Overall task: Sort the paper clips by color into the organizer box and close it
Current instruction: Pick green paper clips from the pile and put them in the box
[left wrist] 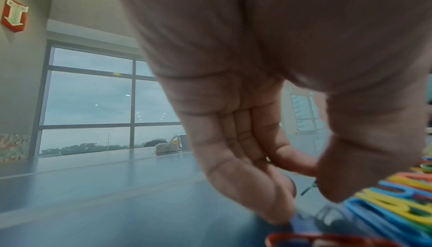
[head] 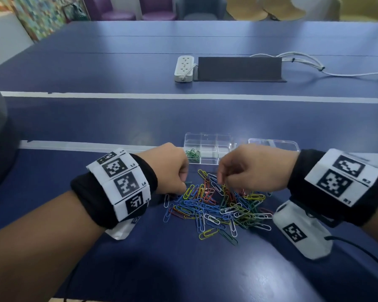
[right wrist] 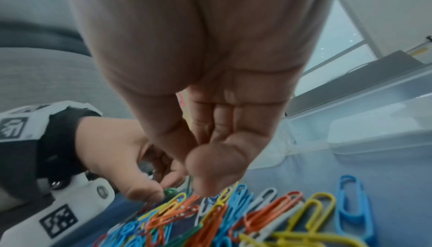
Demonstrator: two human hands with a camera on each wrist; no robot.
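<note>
A heap of mixed-colour paper clips (head: pixel 216 205) lies on the blue table (head: pixel 118 118), also close up in the right wrist view (right wrist: pixel 257 214). Just behind it stands the clear organizer box (head: pixel 224 149), with green clips (head: pixel 192 154) in its front left compartment. Its lid (head: pixel 273 144) lies open to the right. My left hand (head: pixel 184 184) is at the heap's left edge, thumb and forefinger pinching a green clip (left wrist: pixel 308 189) (right wrist: pixel 169 192). My right hand (head: pixel 220 182) (right wrist: pixel 203 184) hangs over the heap's far side, fingertips pinched together with a thin green sliver beside the thumb.
Farther back lie a white power strip (head: pixel 183 68), a dark grey folded flap (head: pixel 238 68) and white cables (head: pixel 303 62). White tape lines (head: pixel 183 95) cross the table. Chairs (head: pixel 157 7) stand beyond the far edge.
</note>
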